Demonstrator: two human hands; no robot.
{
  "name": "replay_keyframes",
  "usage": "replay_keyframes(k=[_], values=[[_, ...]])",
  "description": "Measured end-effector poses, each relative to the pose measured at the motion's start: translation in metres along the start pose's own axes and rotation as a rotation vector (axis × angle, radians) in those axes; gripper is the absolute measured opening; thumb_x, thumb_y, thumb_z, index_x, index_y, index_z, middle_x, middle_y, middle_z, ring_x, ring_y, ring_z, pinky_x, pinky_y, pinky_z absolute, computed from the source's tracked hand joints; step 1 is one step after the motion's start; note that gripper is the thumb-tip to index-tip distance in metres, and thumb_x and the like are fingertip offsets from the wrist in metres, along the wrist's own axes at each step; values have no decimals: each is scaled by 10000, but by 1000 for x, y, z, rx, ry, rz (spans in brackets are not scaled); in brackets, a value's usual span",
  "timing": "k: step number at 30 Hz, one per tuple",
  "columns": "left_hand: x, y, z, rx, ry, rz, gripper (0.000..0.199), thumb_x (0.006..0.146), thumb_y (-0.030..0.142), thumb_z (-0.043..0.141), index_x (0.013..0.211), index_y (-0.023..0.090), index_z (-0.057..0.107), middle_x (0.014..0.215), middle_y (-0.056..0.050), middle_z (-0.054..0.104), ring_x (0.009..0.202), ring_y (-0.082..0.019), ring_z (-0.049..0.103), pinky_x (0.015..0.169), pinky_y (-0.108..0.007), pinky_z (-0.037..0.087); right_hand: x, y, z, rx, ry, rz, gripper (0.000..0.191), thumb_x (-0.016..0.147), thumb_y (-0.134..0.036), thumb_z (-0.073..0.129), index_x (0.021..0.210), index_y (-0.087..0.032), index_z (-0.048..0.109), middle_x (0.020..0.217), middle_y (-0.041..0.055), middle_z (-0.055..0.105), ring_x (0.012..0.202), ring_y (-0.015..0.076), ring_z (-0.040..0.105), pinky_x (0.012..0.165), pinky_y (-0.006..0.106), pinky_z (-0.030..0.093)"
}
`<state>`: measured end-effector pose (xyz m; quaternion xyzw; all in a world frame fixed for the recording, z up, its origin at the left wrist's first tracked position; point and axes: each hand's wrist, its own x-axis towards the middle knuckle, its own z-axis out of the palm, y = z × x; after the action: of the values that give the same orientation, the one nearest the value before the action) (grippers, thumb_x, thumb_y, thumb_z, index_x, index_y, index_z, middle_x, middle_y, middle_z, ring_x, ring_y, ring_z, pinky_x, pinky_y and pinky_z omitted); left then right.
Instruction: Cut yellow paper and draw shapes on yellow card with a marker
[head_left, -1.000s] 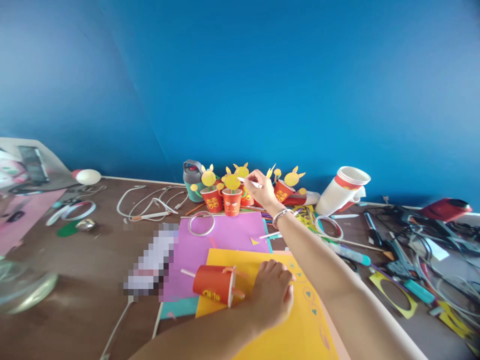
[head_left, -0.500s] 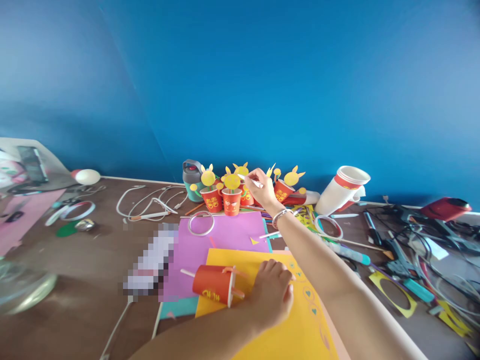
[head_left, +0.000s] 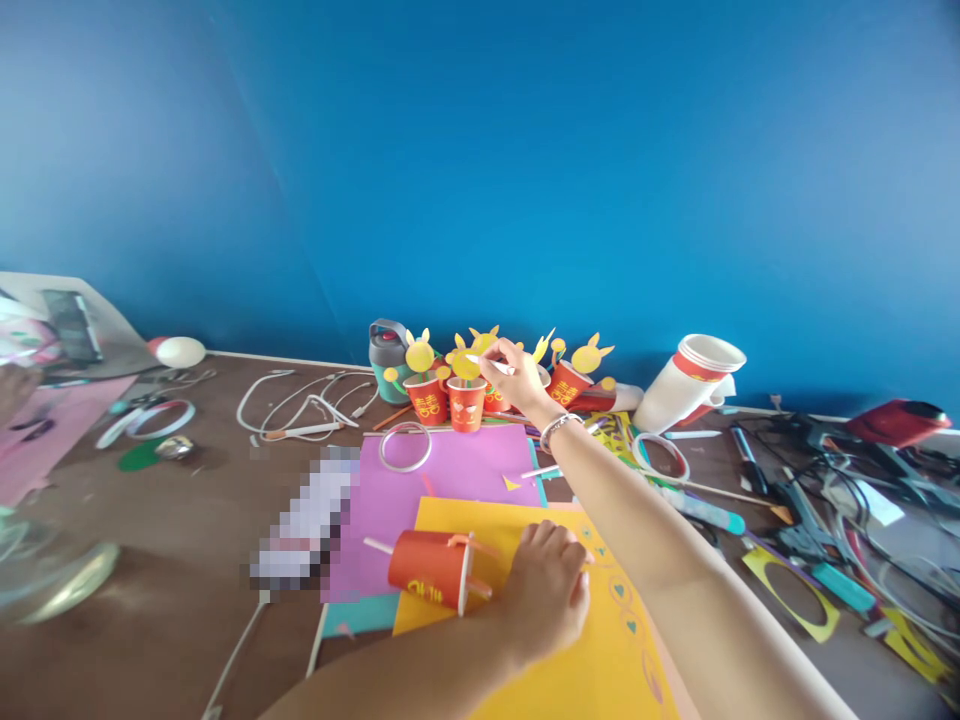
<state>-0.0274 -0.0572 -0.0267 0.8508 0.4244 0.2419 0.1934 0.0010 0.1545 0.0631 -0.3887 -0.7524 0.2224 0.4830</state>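
Note:
Reaching out to the row of red paper cups, my right hand (head_left: 523,380) is closed in a pinch on a slim white pen (head_left: 491,364). The pen's pointed tip is at a yellow paper cutout with ears (head_left: 463,363), which stands up from a red paper cup (head_left: 466,408); I cannot tell whether they touch. My left hand (head_left: 549,580) rests on the yellow paper (head_left: 495,680) with its fingers curled in. What it holds, if anything, is hidden. Beside its wrist a red cup with straws (head_left: 426,570) lies on its side.
Other cups with yellow cutouts (head_left: 571,380) and a grey-green flask (head_left: 388,360) line the blue wall. Purple paper (head_left: 465,470) lies under a tape ring (head_left: 405,447). Tilted stacked cups (head_left: 686,385), glue guns (head_left: 795,520) and cables fill the right. A blurred phone-like shape (head_left: 304,530) is left.
My right hand and the pen have shifted slightly left against the cutout. My left hand stays on the yellow paper. Part of another person's hand now shows at the far left edge.

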Motion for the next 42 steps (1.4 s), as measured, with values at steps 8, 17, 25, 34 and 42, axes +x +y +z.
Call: replay_keyframes(k=[8,17,25,34,42], values=[[0,1,-1,-1,-6,2,185,806,134,489,976,204,506,960,-38,543,910,-203,468,810,-360,390,3,7,4,-30,-26,-1,183,824,-372,511,761,-204,547,775,3,636,700,162,583,625,254,407],[0,0,0,-2,2,8,190,800,134,493,976,205,500,963,-33,543,913,-200,469,813,-362,388,0,2,3,14,14,-6,190,831,-376,511,758,-202,533,763,4,623,710,166,584,605,250,397],[0,1,-1,14,-4,5,188,804,135,491,978,204,505,962,-39,545,919,-203,472,811,-363,392,4,3,6,-39,-10,11,207,816,-404,550,751,-207,557,772,-2,633,719,169,584,607,255,389],[0,0,0,-11,12,2,190,803,134,493,978,207,507,953,-32,547,909,-200,475,818,-365,391,2,2,5,-5,40,-16,188,826,-376,518,765,-200,539,779,10,635,707,167,589,601,251,394],[-1,1,0,1,7,5,182,801,137,496,970,206,502,951,-32,542,900,-200,474,813,-366,395,4,4,5,-48,-23,-44,193,820,-380,546,740,-204,557,754,2,631,695,164,583,613,253,393]])
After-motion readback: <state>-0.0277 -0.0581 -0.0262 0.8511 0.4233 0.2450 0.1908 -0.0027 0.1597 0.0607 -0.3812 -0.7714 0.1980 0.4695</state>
